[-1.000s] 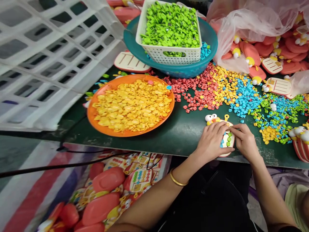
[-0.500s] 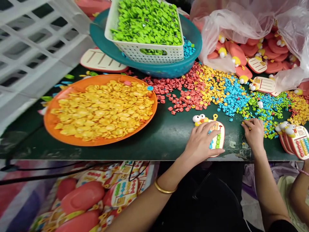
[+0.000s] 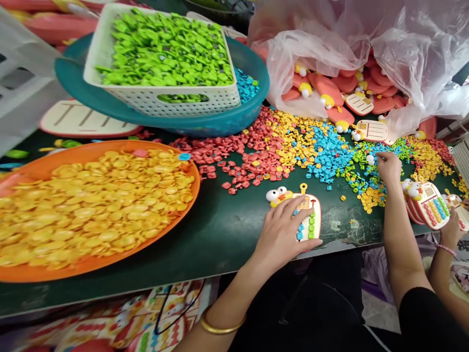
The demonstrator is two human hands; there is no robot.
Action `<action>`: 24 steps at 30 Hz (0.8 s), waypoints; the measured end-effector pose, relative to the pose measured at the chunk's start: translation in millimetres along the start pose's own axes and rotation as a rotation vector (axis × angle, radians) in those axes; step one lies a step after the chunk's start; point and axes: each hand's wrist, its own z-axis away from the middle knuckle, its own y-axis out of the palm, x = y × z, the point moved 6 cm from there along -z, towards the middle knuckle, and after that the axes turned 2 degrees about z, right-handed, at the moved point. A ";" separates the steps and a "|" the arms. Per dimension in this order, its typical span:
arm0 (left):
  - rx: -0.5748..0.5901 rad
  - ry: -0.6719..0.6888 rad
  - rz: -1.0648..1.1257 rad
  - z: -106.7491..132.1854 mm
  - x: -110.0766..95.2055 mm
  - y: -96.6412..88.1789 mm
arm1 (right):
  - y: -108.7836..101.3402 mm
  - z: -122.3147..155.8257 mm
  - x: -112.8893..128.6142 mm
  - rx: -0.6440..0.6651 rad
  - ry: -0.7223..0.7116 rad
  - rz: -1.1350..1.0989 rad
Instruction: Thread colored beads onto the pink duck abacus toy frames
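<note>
My left hand [image 3: 284, 232] lies across a duck-headed toy board [image 3: 315, 208] near the table's front edge, its thumb along the lower rim. The board has a cream face, bulging white eyes and a yellow loop. Green and blue pieces sit in rows on it; my fingers cover the rest. My right hand [image 3: 390, 168] reaches over the loose blue and green pieces [image 3: 361, 171], close to a white knob-like piece [image 3: 370, 160]. Its fingers are curled together, and whatever lies between the fingertips is hidden.
An orange tray [image 3: 110, 271] of yellow pieces stands left. Behind it, a teal basin [image 3: 220, 124] carries a white basket [image 3: 146, 100] of green pieces. A plastic bag [image 3: 322, 49] of duck boards is at the back. Stacked filled boards [image 3: 434, 208] and another person's hand [image 3: 452, 230] are right.
My right hand has moved away from the table's front edge, up over the blue and green pieces. My left hand stays on the board. The camera view has shifted; another person's hand now shows at right.
</note>
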 end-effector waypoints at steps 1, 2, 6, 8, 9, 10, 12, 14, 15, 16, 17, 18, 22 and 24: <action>0.002 0.001 -0.004 0.1 0.2 -0.1 | 1.6 -5.6 1.0 0.017 0.014 -0.004; 0.004 0.002 -0.006 0.3 0.4 -0.4 | 2.3 -10.0 2.4 0.024 0.027 -0.011; 0.008 0.012 -0.008 1.6 1.3 -1.2 | 3.7 -20.8 10.7 0.043 0.038 -0.086; 0.011 0.013 -0.012 2.2 2.2 -1.1 | 3.8 -25.2 14.7 0.054 0.021 -0.124; 0.010 0.011 -0.015 2.5 2.9 -1.1 | 3.4 -27.6 15.7 0.056 0.017 -0.132; 0.008 0.008 -0.018 2.8 3.7 -1.0 | 2.8 -30.0 15.9 0.060 0.017 -0.135; 0.002 0.009 -0.023 3.6 5.0 -0.8 | 2.4 -34.5 13.6 0.090 0.038 -0.130; -0.005 0.018 -0.022 4.6 5.8 -0.3 | 4.0 -37.3 9.4 0.152 0.080 -0.126; -0.008 0.021 -0.019 5.1 6.0 -0.1 | 5.6 -37.7 8.3 0.193 0.092 -0.135; -0.012 0.021 -0.016 5.6 6.0 -0.1 | 7.7 -37.5 8.5 0.239 0.095 -0.155; -0.016 0.018 -0.013 6.0 6.0 -0.3 | 9.9 -36.5 10.2 0.286 0.086 -0.188; -0.018 0.015 -0.008 6.3 5.6 -0.6 | 12.2 -35.0 13.4 0.333 0.068 -0.231; 0.004 -0.001 0.020 7.3 1.3 -2.7 | 19.0 -26.9 34.3 0.467 -0.024 -0.355; 0.025 -0.015 0.034 7.9 -0.8 -3.2 | 23.3 -22.2 49.3 0.522 -0.086 -0.345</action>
